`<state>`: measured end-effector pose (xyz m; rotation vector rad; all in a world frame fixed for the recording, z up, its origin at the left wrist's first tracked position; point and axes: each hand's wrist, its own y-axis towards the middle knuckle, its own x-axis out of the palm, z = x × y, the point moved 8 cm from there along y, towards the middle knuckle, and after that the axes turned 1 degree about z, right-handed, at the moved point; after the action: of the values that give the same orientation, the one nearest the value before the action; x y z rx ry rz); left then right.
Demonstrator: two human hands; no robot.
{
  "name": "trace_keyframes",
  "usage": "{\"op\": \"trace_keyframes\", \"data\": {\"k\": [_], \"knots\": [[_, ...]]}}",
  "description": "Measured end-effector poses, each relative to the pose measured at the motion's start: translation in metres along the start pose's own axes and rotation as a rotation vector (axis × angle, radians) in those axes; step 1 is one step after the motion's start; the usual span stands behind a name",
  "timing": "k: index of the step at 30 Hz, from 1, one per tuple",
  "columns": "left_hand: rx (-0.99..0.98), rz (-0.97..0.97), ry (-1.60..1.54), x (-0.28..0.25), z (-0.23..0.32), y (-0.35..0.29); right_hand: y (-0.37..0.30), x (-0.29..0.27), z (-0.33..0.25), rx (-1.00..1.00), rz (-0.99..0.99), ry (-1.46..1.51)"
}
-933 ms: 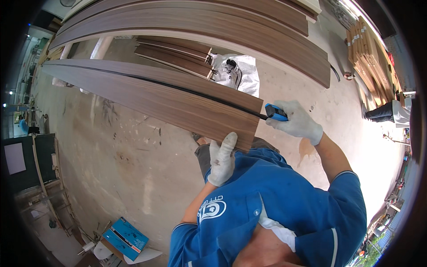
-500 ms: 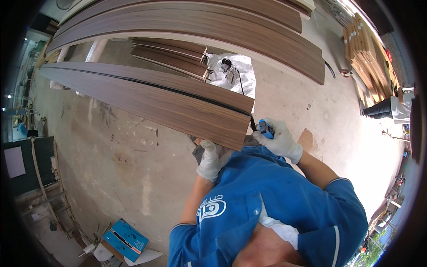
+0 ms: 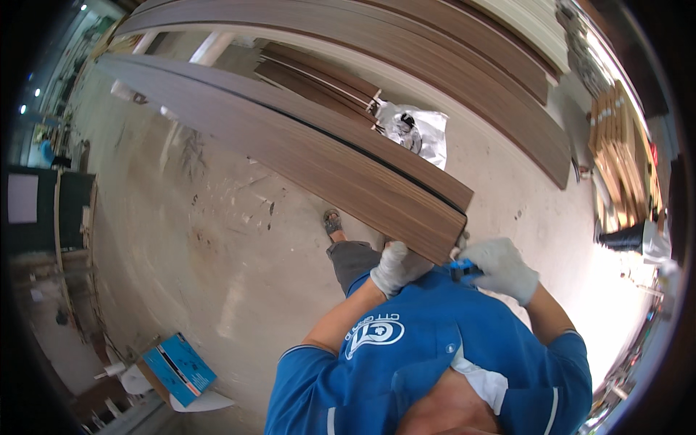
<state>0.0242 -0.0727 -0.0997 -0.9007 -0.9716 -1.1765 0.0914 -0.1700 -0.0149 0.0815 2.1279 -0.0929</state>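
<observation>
Overhead view, person in blue shirt (image 3: 406, 341) w/ a long brown board (image 3: 348, 177) running diag. from upper L to just in front of the torso, raised above the concrete floor (image 3: 239, 304). R gloved hand (image 3: 504, 268) is curled round a small blue-and-black tool (image 3: 461, 271) at the board's near end, by the lower corner; exact tool type unclear. L gloved hand (image 3: 395, 270) is at the near long edge, thumb up; its fingers are hidden, so can't tell if it's pinching the board or only propping it. Poss. trouble: tool could slip off the corner & catch glove or shirt, b/c it sits v. close to both. Board could roll or dip if the L hand's hold is loose, since so much length lies beyond it. Black strip (image 3: 391, 169) could lift or pull crooked if its end got snagged. Looks: board is flat, mid-brown w/ fine lengthwise wood grain, greyer toward the far end, where fisheye bends it; the strip runs lengthwise, nearer the far long edge; near end cut straight. Beyond: more brown boards (image 3: 406, 54), shorter brown pieces (image 3: 319, 80) & a silvery-white sheet (image 3: 433, 138).
</observation>
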Motion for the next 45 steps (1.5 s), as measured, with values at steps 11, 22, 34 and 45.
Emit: {"op": "trace_keyframes", "data": {"k": [11, 22, 34, 45], "knots": [[-0.113, 0.045, 0.022, -0.010, -0.004, -0.020, 0.224, -0.108, -0.003, 0.047, 0.093, 0.068], [-0.249, 0.150, -0.080, -0.010, -0.008, -0.029, 0.453, -0.033, -0.057, -0.072, 0.096, -0.294], [-0.194, 0.288, -0.073, 0.003, -0.002, -0.029, 0.318, -0.036, -0.028, -0.302, 0.180, -0.401], [-0.027, 0.332, 0.204, -0.020, -0.009, -0.019, 0.188, -0.049, 0.004, -0.223, 0.115, -0.405]]}}
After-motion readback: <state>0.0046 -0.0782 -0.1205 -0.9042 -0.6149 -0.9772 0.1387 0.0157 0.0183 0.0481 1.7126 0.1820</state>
